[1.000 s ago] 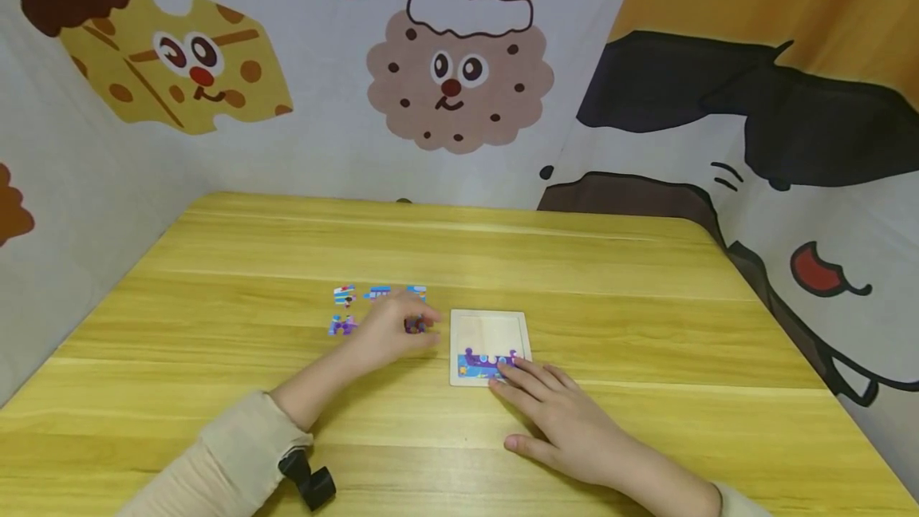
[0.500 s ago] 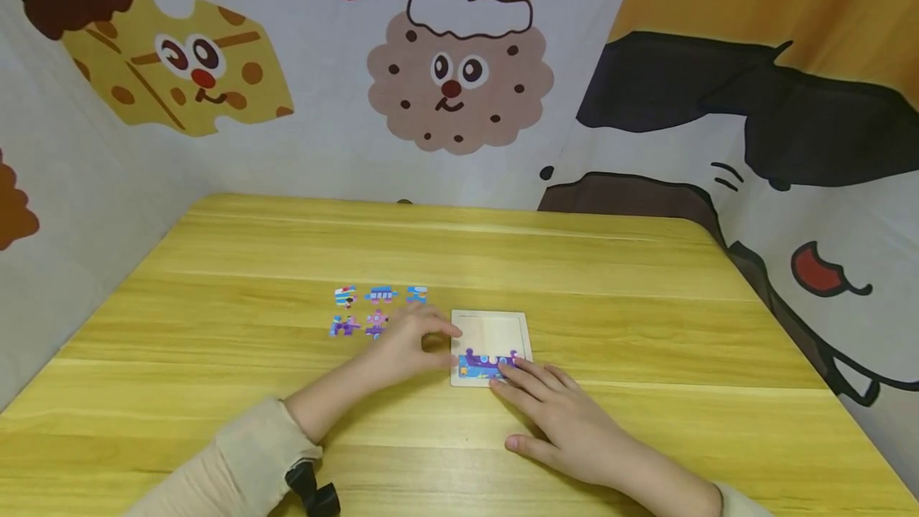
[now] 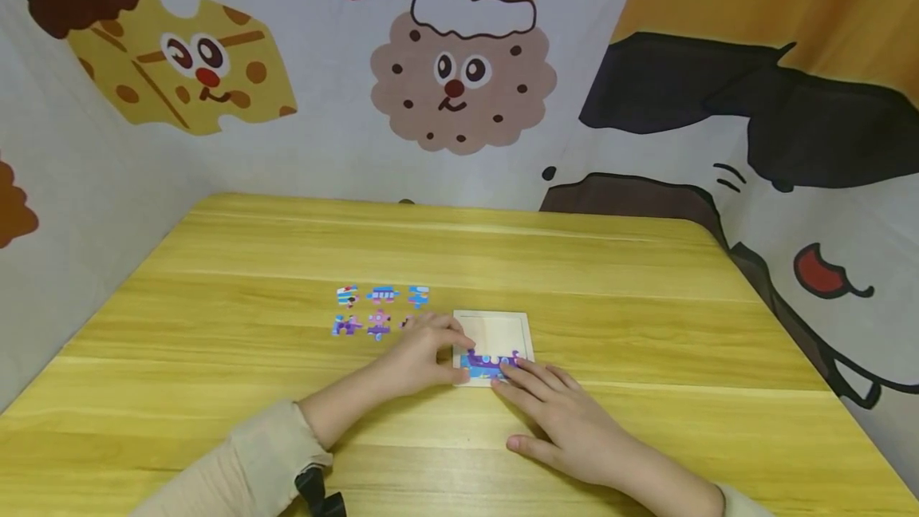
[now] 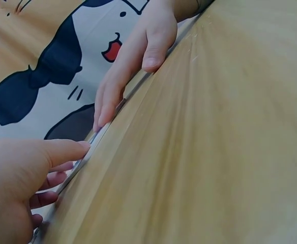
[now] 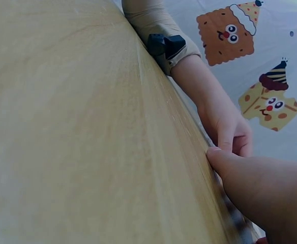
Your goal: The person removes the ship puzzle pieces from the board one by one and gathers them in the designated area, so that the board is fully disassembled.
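A square wooden puzzle tray [image 3: 495,315] lies on the table, its near part filled with blue and purple jigsaw pieces [image 3: 486,366]. My left hand [image 3: 424,353] is at the tray's left side, thumb and index finger apart over the rim and the near left piece. No loose piece shows between them. In the left wrist view, the left thumb [image 4: 69,149] is stretched out along the tray's edge. My right hand [image 3: 560,417] lies with fingers extended, fingertips on the tray's near right part and the pieces there.
Several loose jigsaw pieces [image 3: 378,324] lie in two rows left of the tray; the left hand partly covers one. The wooden table [image 3: 610,286] ends at a curtain [image 3: 309,166] with cartoon prints. A black wrist strap [image 3: 316,491] is on the left sleeve.
My left hand has moved right and nearer, from over the loose pieces to the tray's left side, uncovering several of those pieces. The right hand stays on the tray.
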Available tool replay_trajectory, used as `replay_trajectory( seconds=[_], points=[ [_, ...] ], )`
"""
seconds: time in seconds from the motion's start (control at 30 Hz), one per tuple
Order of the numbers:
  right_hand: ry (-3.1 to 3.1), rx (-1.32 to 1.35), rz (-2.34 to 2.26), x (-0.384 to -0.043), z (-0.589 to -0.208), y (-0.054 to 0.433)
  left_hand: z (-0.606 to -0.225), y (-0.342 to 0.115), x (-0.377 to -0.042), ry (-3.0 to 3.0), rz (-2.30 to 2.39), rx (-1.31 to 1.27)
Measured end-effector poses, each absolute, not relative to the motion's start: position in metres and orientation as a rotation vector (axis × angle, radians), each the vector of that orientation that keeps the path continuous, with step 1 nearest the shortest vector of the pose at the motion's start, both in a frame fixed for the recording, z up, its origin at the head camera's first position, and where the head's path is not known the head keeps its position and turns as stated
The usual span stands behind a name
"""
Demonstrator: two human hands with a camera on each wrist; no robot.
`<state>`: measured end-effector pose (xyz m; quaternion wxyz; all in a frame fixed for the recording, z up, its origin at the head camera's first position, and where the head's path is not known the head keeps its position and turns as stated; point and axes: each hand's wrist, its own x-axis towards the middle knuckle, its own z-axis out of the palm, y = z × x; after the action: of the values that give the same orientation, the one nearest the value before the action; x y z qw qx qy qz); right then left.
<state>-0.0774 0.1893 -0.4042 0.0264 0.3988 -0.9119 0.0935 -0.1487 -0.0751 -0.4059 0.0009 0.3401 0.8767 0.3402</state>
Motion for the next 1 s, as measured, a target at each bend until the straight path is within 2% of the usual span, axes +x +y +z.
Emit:
replay_trajectory(
  seconds=[1.0],
  points=[
    [-2.826,1.217,0.29,-0.0776,-0.404,0.189,-0.4073,-0.0734,-0.1482,2.759,1.098,1.075]
  ],
)
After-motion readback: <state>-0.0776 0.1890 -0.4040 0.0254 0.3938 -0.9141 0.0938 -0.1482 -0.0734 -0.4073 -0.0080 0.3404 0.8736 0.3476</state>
